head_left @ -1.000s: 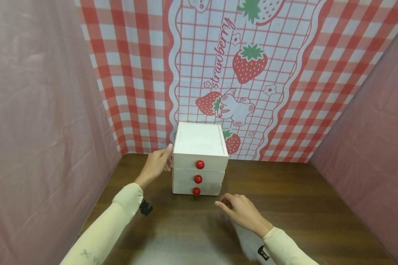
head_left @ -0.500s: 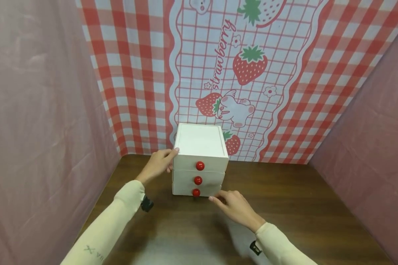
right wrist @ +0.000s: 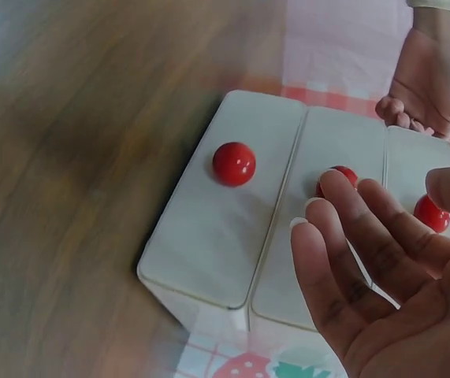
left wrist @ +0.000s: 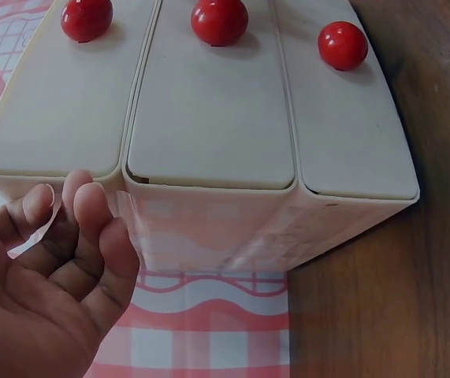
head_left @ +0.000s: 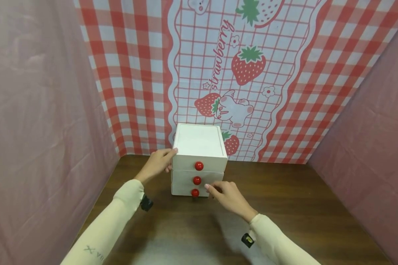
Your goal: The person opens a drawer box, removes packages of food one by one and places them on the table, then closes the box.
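A small white three-drawer box (head_left: 200, 140) stands on the table, its drawers pushed in and stacked. Each drawer front carries one round red knob: a top knob (head_left: 199, 166), a middle knob (head_left: 197, 180) and a bottom knob (head_left: 195, 193). My left hand (head_left: 156, 163) steadies the box at its upper left side, thumb on the top edge and fingers loosely bent along the side wall. In front of the lower right of the drawers is my right hand (head_left: 231, 197), fingers loosely bent. In the right wrist view its fingertips (right wrist: 336, 183) overlap the middle knob, with nothing in the palm.
The brown wooden table (head_left: 285, 206) extends around the box. Behind it hangs a red-and-white checked cloth (head_left: 136, 92) with strawberry prints. Pink cloth (head_left: 36, 129) closes off the left side, and another pink cloth (head_left: 368, 147) the right.
My right hand has moved up and left, from beside the bottom of the box to close by the middle knob. My left thumb has come onto the box's top edge.
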Tool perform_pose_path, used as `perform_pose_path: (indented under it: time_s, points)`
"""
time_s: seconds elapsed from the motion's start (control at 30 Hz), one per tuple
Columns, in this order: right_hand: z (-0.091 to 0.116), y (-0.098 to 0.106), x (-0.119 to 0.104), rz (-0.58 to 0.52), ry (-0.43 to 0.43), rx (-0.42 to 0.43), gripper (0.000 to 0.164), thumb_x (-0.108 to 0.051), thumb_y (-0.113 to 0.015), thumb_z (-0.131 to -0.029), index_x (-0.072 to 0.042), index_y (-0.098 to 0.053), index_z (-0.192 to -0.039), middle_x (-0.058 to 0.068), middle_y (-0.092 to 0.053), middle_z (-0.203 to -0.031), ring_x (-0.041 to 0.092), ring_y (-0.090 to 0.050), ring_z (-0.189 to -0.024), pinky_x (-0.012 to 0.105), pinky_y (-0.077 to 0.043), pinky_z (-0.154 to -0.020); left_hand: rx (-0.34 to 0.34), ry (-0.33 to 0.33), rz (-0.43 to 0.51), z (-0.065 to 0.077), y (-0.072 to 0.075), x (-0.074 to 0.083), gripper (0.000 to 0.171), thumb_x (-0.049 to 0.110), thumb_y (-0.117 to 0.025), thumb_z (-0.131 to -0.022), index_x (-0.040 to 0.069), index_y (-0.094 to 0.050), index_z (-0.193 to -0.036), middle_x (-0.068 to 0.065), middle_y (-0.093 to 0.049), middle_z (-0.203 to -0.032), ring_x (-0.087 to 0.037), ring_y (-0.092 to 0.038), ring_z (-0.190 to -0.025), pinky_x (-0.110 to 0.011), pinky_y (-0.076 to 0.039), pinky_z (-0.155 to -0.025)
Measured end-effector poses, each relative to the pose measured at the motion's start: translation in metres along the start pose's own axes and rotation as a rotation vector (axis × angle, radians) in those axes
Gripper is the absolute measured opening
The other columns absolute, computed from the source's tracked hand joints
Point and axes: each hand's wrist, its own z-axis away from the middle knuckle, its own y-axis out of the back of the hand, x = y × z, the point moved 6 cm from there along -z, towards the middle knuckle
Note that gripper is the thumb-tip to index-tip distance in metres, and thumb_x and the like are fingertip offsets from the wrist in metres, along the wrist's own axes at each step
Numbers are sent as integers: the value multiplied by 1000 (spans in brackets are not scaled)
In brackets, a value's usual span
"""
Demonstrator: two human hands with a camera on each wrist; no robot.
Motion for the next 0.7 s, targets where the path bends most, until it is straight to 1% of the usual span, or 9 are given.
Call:
perform_pose_path:
  time_s: [0.1, 0.2, 0.27, 0.37, 0.47, 0.57, 0.7]
  points:
    - [-3, -1, 2, -100, -51, -10, 35, -44, -58, -105, -16, -75, -93, 1, -71, -77, 19, -66, -66, 30, -55, -57, 5, 2, -9, 0, 1, 0, 54, 56, -45, -107, 11, -65, -85, -7, -65, -69, -24, -65, -61, -36, -53, -68]
    - [-6, -2, 3, -194, -106, -17, 43, -47, -57, -104, -9, -75, -97, 6, -72, -79, 25, -67, -67, 38, -58, -59, 5, 4, -20, 0, 1, 0, 54, 56, -44, -107, 11, -64, -85, -7, -65, -70, -24, -66, -62, -35, -53, -68]
    - [-8, -3, 4, -253, -147, -19, 49, -50, -57, -104, -5, -75, -99, 8, -72, -80, 25, -67, -69, 44, -59, -62, 3, 2, -26, -1, 1, 1, 54, 56, -44, -107, 12, -63, -84, -7, -65, -70, -26, -66, -64, -35, -53, -68]
    - [-11, -3, 4, -330, -206, -22, 55, -53, -56, -103, -1, -74, -104, 9, -72, -82, 24, -67, -72, 48, -60, -65, 0, 1, -34, -1, 1, 1, 54, 56, -44, -107, 11, -62, -82, -8, -66, -70, -30, -68, -66, -35, -53, -67]
    - [-15, -3, 2, -398, -248, -33, 58, -54, -55, -103, 0, -74, -107, 11, -73, -83, 24, -67, -71, 45, -60, -65, 1, -1, -46, -1, 2, 0, 54, 56, -44, -107, 12, -61, -81, -7, -66, -69, -32, -68, -68, -35, -52, -67]
    - [-20, -4, -2, -457, -268, -55, 59, -54, -54, -104, 2, -73, -110, 14, -73, -85, 22, -66, -69, 43, -60, -64, 4, -6, -62, -1, 2, 0, 55, 57, -43, -107, 12, -61, -80, -7, -67, -69, -33, -69, -69, -35, -51, -67]
    - [-25, -7, -4, -503, -283, -71, 62, -55, -51, -105, 3, -72, -112, 16, -74, -88, 19, -64, -66, 44, -61, -64, 3, -17, -63, -3, 1, 0, 54, 56, -42, -107, 12, -61, -81, -7, -66, -69, -29, -69, -65, -34, -53, -66]
